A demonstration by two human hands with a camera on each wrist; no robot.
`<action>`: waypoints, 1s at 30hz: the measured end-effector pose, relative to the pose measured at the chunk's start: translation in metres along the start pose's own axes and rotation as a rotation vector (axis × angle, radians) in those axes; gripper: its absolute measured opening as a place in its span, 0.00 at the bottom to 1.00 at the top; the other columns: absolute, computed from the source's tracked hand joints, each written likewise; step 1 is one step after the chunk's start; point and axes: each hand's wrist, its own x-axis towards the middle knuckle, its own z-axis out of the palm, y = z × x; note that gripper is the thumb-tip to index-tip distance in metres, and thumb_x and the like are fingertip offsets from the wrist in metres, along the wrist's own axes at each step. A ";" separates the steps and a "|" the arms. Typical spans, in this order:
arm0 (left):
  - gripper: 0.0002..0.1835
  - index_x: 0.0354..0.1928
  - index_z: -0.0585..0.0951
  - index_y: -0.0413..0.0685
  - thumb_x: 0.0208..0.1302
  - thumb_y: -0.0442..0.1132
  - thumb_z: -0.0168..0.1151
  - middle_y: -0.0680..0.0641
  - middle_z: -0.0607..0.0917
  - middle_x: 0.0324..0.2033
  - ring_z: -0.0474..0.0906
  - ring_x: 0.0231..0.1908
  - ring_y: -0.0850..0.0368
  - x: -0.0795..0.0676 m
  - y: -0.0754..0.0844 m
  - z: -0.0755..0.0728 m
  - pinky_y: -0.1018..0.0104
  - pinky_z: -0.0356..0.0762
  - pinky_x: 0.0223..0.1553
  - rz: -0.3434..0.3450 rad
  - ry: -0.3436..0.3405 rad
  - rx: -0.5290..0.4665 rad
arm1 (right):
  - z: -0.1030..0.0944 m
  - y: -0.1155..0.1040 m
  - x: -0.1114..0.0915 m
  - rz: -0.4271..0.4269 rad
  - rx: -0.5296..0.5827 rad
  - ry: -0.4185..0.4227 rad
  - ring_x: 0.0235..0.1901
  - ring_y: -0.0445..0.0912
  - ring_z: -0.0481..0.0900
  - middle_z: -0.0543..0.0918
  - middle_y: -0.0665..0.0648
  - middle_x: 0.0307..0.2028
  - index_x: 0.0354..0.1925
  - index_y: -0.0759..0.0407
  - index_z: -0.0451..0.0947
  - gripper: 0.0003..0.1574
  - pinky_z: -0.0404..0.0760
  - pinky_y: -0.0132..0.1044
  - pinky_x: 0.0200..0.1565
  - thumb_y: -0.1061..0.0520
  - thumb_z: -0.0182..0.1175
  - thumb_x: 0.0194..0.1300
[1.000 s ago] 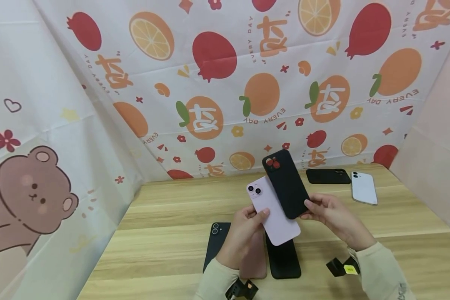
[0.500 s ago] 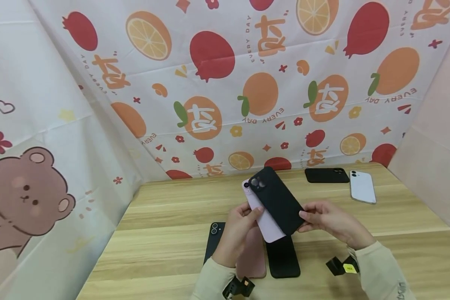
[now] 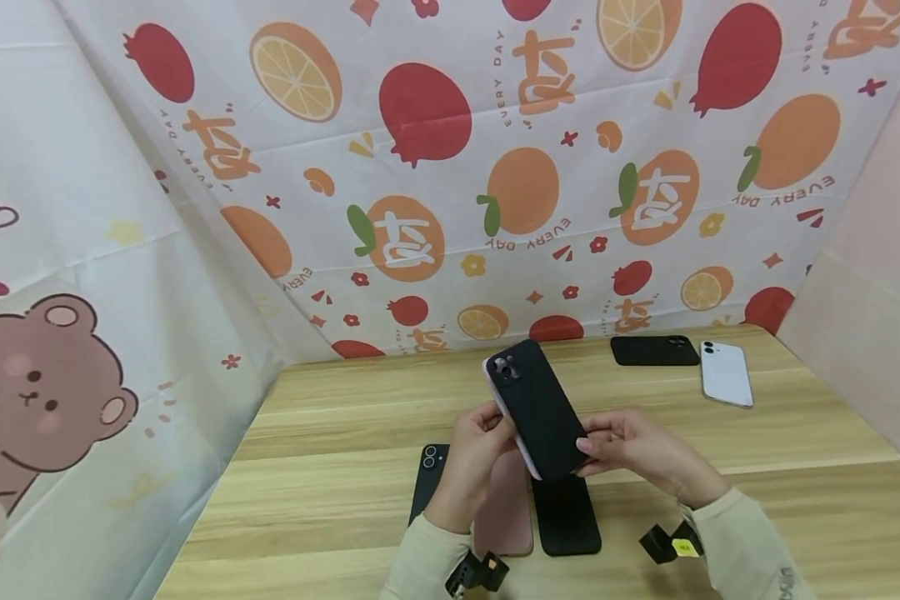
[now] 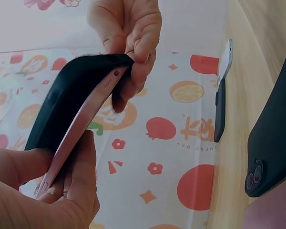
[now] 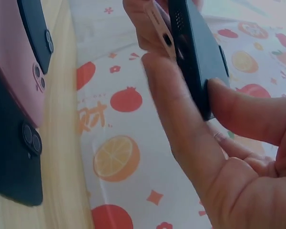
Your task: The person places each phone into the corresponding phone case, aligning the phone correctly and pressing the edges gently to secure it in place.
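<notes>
In the head view, a black phone case point(image 3: 543, 408) covers most of a lilac-pink phone, whose left edge point(image 3: 527, 457) shows. My left hand point(image 3: 465, 462) grips the phone from the left, its thumb reaching the case. My right hand point(image 3: 633, 450) pinches the case near its lower right corner. From the left wrist, the phone's pink side point(image 4: 81, 121) stands out of the case point(image 4: 62, 98), with a gap wedging between them. The right wrist view also shows the phone's end point(image 5: 162, 31) apart from the case point(image 5: 195, 57). Camera lenses appear through the case cutout.
Below the hands lie a dark phone-shaped piece point(image 3: 426, 483), a pink one point(image 3: 506, 517) and a black one point(image 3: 568, 517). A black piece point(image 3: 652, 351) and a white phone point(image 3: 726, 375) lie at the back right. Printed cloth point(image 3: 450, 317) hangs behind the table point(image 3: 330, 467).
The right hand has brought the black case down and left over the phone's back, so the phone is now mostly hidden. The left hand keeps its grip with little movement.
</notes>
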 end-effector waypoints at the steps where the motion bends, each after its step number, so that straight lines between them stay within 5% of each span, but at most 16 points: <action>1: 0.12 0.47 0.81 0.30 0.66 0.31 0.57 0.47 0.86 0.32 0.81 0.31 0.61 0.000 0.000 0.000 0.66 0.79 0.39 0.001 0.003 0.000 | 0.001 0.000 0.000 -0.002 0.001 -0.004 0.41 0.55 0.85 0.83 0.64 0.45 0.56 0.78 0.69 0.25 0.80 0.44 0.48 0.60 0.57 0.69; 10: 0.16 0.56 0.76 0.32 0.72 0.32 0.50 0.47 0.85 0.37 0.79 0.33 0.62 0.000 0.000 0.001 0.68 0.78 0.38 -0.011 0.035 0.003 | 0.009 0.000 0.001 -0.046 0.015 -0.025 0.45 0.52 0.83 0.81 0.66 0.50 0.60 0.80 0.66 0.28 0.79 0.45 0.50 0.61 0.56 0.69; 19: 0.14 0.56 0.73 0.35 0.75 0.35 0.46 0.47 0.84 0.37 0.78 0.37 0.59 -0.001 0.004 0.002 0.66 0.77 0.43 -0.032 0.043 0.015 | 0.015 0.003 0.004 0.003 -0.009 0.092 0.43 0.57 0.84 0.82 0.66 0.48 0.57 0.77 0.70 0.28 0.80 0.45 0.48 0.59 0.61 0.66; 24: 0.16 0.56 0.73 0.34 0.75 0.37 0.46 0.45 0.83 0.42 0.78 0.42 0.57 -0.002 0.005 0.001 0.62 0.76 0.50 -0.011 0.005 -0.019 | 0.019 0.004 0.007 0.033 0.007 0.182 0.41 0.53 0.85 0.83 0.66 0.47 0.57 0.78 0.69 0.31 0.78 0.48 0.50 0.59 0.63 0.64; 30: 0.21 0.60 0.71 0.38 0.70 0.42 0.57 0.43 0.80 0.49 0.76 0.48 0.55 -0.002 0.003 0.002 0.58 0.70 0.58 0.010 -0.109 0.036 | 0.022 0.002 0.008 0.059 0.040 0.301 0.45 0.50 0.84 0.75 0.73 0.56 0.64 0.79 0.58 0.38 0.75 0.48 0.54 0.58 0.61 0.67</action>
